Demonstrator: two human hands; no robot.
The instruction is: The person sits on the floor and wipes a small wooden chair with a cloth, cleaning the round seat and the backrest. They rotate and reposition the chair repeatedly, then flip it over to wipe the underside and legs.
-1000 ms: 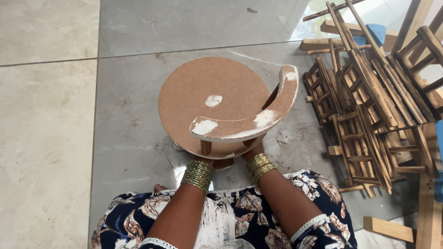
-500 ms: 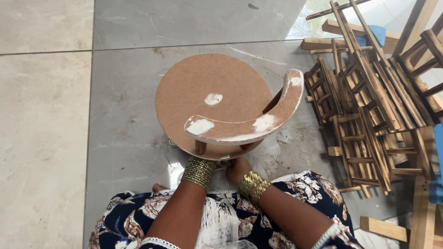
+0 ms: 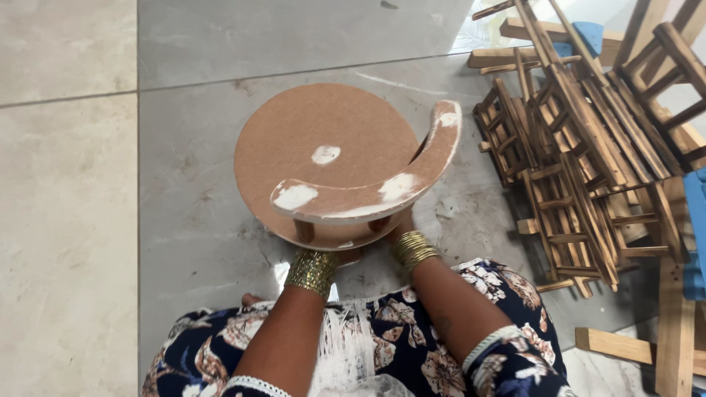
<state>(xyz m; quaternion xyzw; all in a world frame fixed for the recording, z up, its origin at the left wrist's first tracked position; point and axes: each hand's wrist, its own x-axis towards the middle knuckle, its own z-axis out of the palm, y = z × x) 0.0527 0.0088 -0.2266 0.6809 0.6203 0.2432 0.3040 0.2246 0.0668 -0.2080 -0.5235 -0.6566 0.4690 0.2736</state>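
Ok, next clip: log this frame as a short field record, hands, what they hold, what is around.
setting: grey tiled floor, person seated, floral garment over the lap
held item: small brown round chair with curved backrest and white filler patches
left hand: under the chair's near edge, mostly hidden, gold bangles on wrist
right hand: under the backrest side, mostly hidden, gold bangles on wrist
nearby: pile of small wooden frames to the right
also: loose wooden slat at lower right

Large glossy grey and beige floor tiles [image 3: 66,184] with thin grout lines; a heap of small wooden frames [image 3: 581,162] lies right, beside possibly blue plastic [image 3: 695,235].
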